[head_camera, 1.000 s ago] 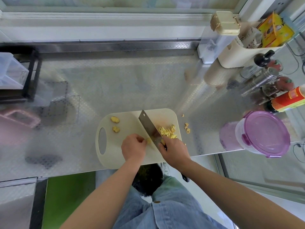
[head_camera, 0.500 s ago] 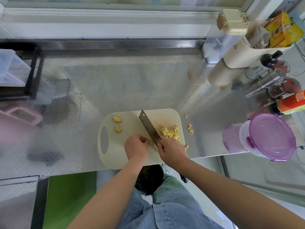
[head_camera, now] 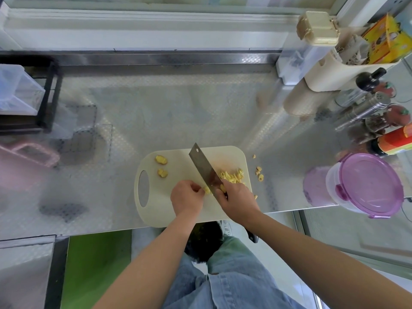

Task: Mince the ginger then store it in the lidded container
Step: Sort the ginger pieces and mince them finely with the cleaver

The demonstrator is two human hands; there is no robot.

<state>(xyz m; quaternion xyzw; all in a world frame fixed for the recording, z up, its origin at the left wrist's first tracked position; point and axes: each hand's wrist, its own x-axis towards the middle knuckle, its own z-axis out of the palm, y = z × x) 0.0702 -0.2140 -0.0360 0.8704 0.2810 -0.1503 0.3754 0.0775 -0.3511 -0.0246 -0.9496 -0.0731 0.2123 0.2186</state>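
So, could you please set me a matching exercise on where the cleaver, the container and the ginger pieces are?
1 cleaver
2 lidded container
3 two ginger chunks
4 stray ginger bits

A on the counter, just right of the cutting board
B in the right hand
C counter's right end, purple lid on
D on the board, by its handle hole

Pairs: 1-B, 2-C, 3-D, 4-A

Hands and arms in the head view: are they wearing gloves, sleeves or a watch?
No gloves. The left hand and right hand are bare, with no rings showing. The left arm and right arm are bare too: no sleeves, watch or bracelet in view. Below them are blue denim jeans.
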